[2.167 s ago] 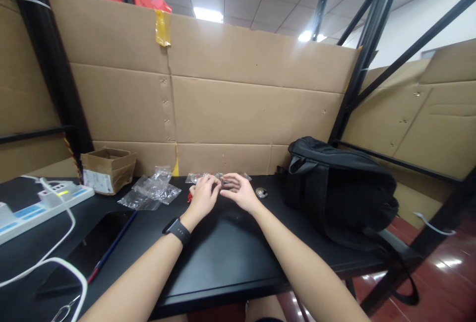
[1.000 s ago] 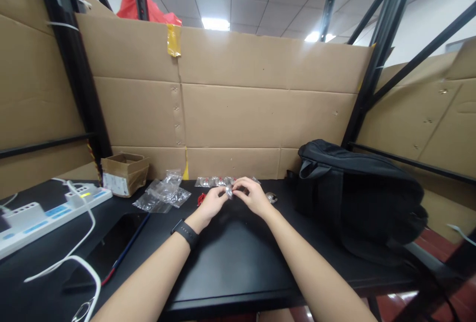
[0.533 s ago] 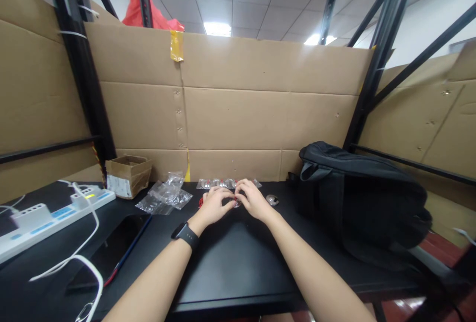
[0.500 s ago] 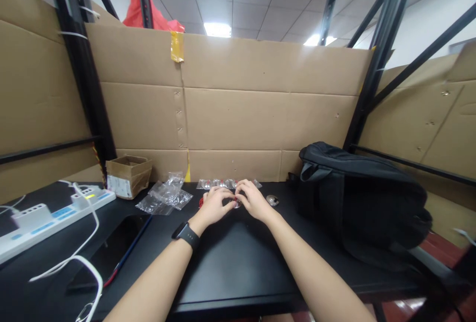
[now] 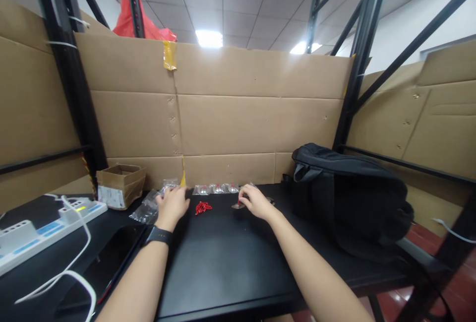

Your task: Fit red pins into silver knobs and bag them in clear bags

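Note:
My right hand (image 5: 257,202) pinches the red bit at the centre of a small round metal disc (image 5: 237,207), which is level at or just above the black tabletop. Over to the left, my left hand (image 5: 172,208) is at the crumpled clear plastic bags (image 5: 147,208), fingers stretched over them and a little blurred; whether it touches them is hard to tell. Between the hands lies a small heap of red cords (image 5: 203,207). Behind it runs a row of clear packets (image 5: 217,189) with metal discs and red bits inside. Another metal disc (image 5: 271,201) shows partly behind my right hand.
A black backpack (image 5: 349,198) fills the right side of the table. At left are an opened cardboard box (image 5: 122,185), a white power strip (image 5: 52,230) with cables, and a dark tablet-like device (image 5: 107,262). Cardboard panels (image 5: 226,123) wall the back.
My left hand has left the metal disc and moved left to the plastic bags, uncovering the red cords. My right hand stays at the disc. The view has shifted slightly.

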Demonstrator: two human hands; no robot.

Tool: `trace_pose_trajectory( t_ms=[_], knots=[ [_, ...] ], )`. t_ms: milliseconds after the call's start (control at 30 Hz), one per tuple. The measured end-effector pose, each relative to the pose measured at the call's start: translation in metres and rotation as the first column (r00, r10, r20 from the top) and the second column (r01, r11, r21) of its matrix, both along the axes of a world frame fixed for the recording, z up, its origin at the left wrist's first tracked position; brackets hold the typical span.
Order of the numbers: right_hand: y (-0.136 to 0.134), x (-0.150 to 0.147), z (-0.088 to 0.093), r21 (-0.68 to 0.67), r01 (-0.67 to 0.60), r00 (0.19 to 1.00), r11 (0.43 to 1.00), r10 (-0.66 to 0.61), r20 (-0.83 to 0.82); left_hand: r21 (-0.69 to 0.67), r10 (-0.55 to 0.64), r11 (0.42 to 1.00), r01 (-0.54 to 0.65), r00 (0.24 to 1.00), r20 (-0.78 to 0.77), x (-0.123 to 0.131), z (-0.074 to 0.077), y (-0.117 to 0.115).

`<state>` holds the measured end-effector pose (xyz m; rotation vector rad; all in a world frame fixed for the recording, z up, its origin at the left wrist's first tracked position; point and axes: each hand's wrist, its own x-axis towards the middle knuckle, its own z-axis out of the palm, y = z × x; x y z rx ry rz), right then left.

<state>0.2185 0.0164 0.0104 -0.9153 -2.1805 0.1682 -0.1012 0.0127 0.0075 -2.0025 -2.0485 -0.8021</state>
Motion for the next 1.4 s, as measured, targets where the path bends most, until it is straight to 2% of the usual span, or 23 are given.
trace_pose_trajectory(
  t_ms=[133, 300, 467, 533, 600, 700, 800, 867, 1100, 1267, 1400],
  knots=[
    [0.004, 0.013, 0.001, -0.093, 0.056, 0.995, 0.994, -0.048, 0.09, -0.106, 0.133, 0.986, -0.13, 0.991, 0.016, -0.021, -0.01, 0.003],
    [0.003, 0.023, 0.002, -0.177, 0.103, 0.989, 0.979, -0.082, 0.126, -0.145, 0.128, 0.982, -0.117, 0.99, 0.064, -0.017, -0.017, 0.003],
    [0.004, 0.027, 0.004, -0.307, 0.095, 0.987, 0.947, -0.048, 0.156, -0.136, 0.148, 0.981, -0.14, 0.988, 0.049, -0.014, -0.012, 0.001],
    [0.004, 0.03, 0.005, -0.358, 0.071, 0.986, 0.931, -0.012, 0.165, -0.11, 0.096, 0.99, -0.09, 0.994, 0.047, -0.008, -0.008, 0.001],
    [0.006, 0.037, 0.006, -0.342, 0.096, 0.984, 0.935, -0.038, 0.174, -0.07, -0.026, 0.997, 0.028, 0.999, 0.029, 0.002, -0.004, 0.001],
    [0.012, 0.053, 0.005, -0.268, 0.266, 0.947, 0.926, -0.199, 0.252, -0.035, -0.247, 0.969, 0.246, 0.968, -0.038, 0.025, -0.004, -0.001],
    [0.018, 0.072, 0.001, -0.296, 0.412, 0.874, 0.862, -0.281, 0.397, -0.029, -0.35, 0.937, 0.349, 0.928, -0.128, 0.047, -0.009, -0.004],
    [0.022, 0.08, -0.002, -0.319, 0.439, 0.856, 0.84, -0.284, 0.431, -0.011, -0.352, 0.934, 0.356, 0.917, -0.187, 0.057, -0.013, -0.006],
    [0.027, 0.089, -0.009, -0.304, 0.423, 0.88, 0.854, -0.307, 0.362, 0.059, -0.294, 0.944, 0.325, 0.909, -0.296, 0.062, -0.022, -0.003],
    [0.027, 0.091, -0.008, -0.312, 0.413, 0.894, 0.856, -0.315, 0.32, 0.085, -0.277, 0.945, 0.316, 0.91, -0.308, 0.062, -0.027, 0.0],
    [0.025, 0.094, -0.005, -0.287, 0.407, 0.901, 0.867, -0.328, 0.285, 0.133, -0.255, 0.947, 0.291, 0.938, -0.233, 0.067, -0.019, -0.005]
  ],
)
